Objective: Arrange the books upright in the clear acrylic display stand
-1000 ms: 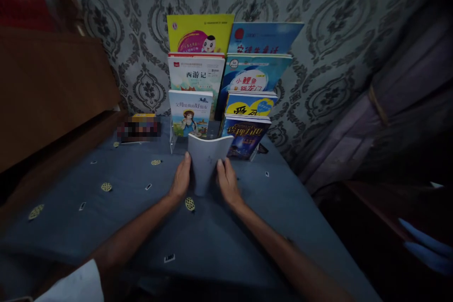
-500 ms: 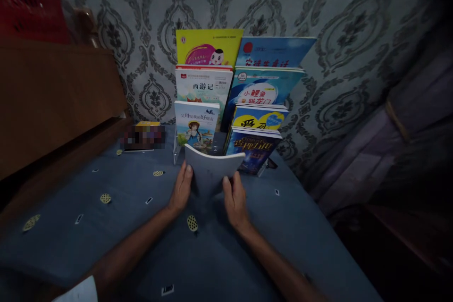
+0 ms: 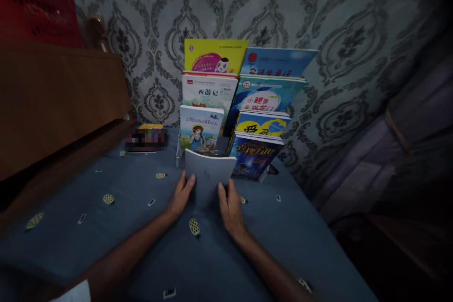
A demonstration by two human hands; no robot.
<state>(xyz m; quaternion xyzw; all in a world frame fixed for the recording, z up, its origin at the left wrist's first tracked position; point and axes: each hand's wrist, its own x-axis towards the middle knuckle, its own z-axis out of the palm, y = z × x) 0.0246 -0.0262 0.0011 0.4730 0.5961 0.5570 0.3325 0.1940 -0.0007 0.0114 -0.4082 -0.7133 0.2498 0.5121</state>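
Between my two hands is a thin book (image 3: 208,177), upright, with a pale, nearly plain side facing me. My left hand (image 3: 182,194) grips its left edge, thumb on the near face. On the right edge, my right hand (image 3: 230,205) holds it the same way. Just behind stands a clear tiered rack (image 3: 179,151) of books. Its left front tier has a white-and-blue book with a girl in a hat (image 3: 201,132). A dark blue book (image 3: 255,155) with gold lettering is at the right front; its lower left is close to the held book.
Higher tiers hold a white book (image 3: 208,90), a yellow-green book (image 3: 215,54), a teal book (image 3: 269,94) and others. A blurred-out item (image 3: 146,139) lies left on the blue patterned cloth (image 3: 134,236). A wooden cabinet (image 3: 63,104) borders the left; a curtain (image 3: 375,160) hangs at right.
The held book's top edge has gone from clearly bowed to nearly flat. My right hand has come slightly left, closer to my left hand. The whole view has shifted a little.
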